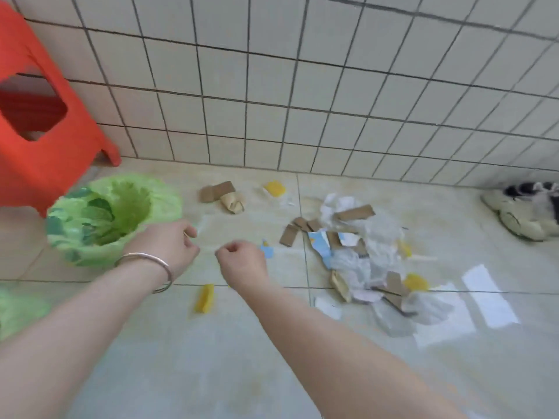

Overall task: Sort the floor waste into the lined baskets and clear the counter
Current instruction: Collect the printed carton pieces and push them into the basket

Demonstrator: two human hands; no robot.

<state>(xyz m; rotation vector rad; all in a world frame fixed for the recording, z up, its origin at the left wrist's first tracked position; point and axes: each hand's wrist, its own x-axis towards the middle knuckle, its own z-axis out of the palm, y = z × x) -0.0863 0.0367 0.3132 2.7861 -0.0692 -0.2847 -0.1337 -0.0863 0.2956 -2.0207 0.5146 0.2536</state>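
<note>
A basket lined with a green bag [157, 204] stands on the floor at the left. Just right of its rim, my left hand [169, 246], with a metal bangle on the wrist, has its fingers curled. My right hand [242, 264] is curled too, a short gap away. Both seem to pinch a thin clear plastic film [207, 237] stretched between them, though it is faint and blurred. A pile of mixed waste [363, 258] of torn cardboard, white paper, clear plastic and yellow bits lies to the right. A yellow piece [205, 297] lies below my hands.
A red plastic stool [33, 164] stands behind the basket against the tiled wall. A second green liner [18, 309] shows at the left edge. Cardboard scraps [220, 192] and a yellow bit [275, 188] lie near the wall. A worn shoe [526, 213] sits far right, white paper strips [487, 297] below it.
</note>
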